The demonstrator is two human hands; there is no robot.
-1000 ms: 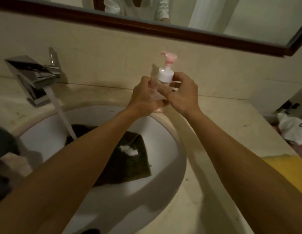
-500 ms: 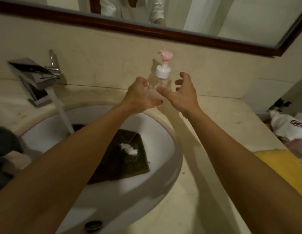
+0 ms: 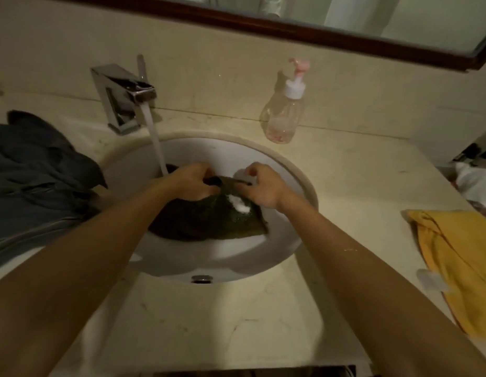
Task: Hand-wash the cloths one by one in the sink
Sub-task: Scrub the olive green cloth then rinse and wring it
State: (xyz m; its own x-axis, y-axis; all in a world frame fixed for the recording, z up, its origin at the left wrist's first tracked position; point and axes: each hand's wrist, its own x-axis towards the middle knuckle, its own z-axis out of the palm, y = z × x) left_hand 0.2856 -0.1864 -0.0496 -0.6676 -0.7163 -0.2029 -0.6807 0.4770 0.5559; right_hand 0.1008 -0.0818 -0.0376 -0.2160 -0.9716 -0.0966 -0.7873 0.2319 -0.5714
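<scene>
The left hand [image 3: 193,183] and right hand [image 3: 264,187] each pinch the far edge of the dark cloth [image 3: 206,223] in the sink [image 3: 236,258]. Foam [image 3: 239,205] sits on the cloth by the right hand. Tap [image 3: 122,96] water runs just beside the left hand. A bottle [image 3: 284,117] stands behind the sink, with grey clothes [image 3: 37,170] to the left and a yellow cloth [image 3: 459,257] to the right.

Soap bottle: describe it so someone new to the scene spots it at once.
Start at the round white sink. On the counter just behind its right rim stands the soap bottle. It alone is clear plastic with a white collar and pink pump.
</scene>
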